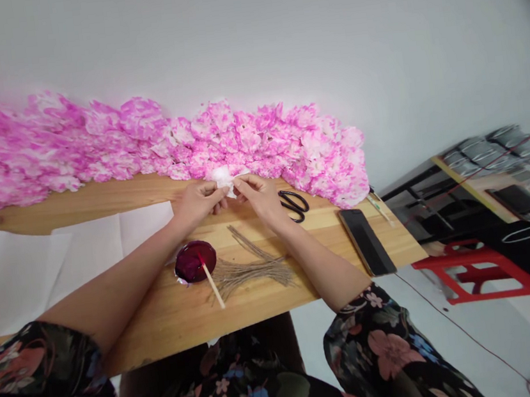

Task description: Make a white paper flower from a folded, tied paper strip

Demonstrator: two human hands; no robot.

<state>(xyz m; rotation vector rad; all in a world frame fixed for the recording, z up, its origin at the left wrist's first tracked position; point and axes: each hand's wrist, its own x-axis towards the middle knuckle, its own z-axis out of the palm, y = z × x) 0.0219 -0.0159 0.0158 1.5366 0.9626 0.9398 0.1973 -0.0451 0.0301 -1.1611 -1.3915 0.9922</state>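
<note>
Between my two hands is a small crumpled piece of white tissue paper (222,177), in front of a long heap of pink and white paper flowers (218,130). My left hand (201,201) pinches its left side. Fingers of my right hand (256,197) are closed on its right side. Below my hands lies a bundle of thin brown stems (249,271). A dish of dark magenta dye (190,263) stands to their left, with a wooden stick (212,285) leaning in it. Black-handled scissors (296,205) lie beside my right hand, their blades hidden.
White paper sheets (100,238) cover the left of the wooden table (165,330). A smartphone (367,242) lies near its right edge. A red plastic stool (486,271) stands on the floor to the right, near a shelf with grey bundles (477,154).
</note>
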